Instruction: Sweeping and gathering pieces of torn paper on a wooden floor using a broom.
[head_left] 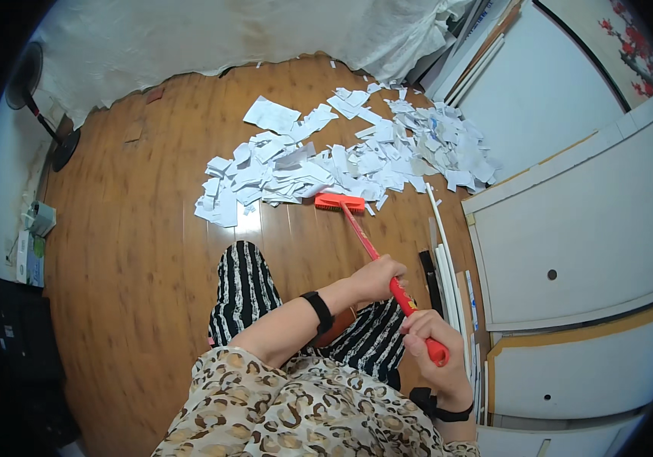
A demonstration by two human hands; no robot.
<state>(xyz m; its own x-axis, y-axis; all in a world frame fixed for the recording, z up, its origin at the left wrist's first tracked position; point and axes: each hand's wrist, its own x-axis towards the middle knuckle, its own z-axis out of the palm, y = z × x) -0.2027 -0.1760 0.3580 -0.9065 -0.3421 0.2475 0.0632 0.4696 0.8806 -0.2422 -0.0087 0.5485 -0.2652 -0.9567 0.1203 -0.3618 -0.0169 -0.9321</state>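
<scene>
A red broom (339, 201) slants away from me. Its wide head with short dark bristles is down at the near edge of a spread of torn white paper scraps (296, 167). My left hand (376, 277) is wrapped round the middle of the handle. Closer to me, my right hand (434, 339) grips the handle near its end, which sticks out past the thumb. Both wrists wear black bands. The scraps lie in a loose band, thickest at the right, and one large sheet (271, 114) rests on the far side.
Wooden floor (128, 259) surrounds the paper. White sheeting (189, 38) hangs along the far side. White cabinets (577, 236) line the right, with long white strips (448, 282) lying beside them. A black fan (66, 148) stands far left, and a dark case (18, 343) sits near left.
</scene>
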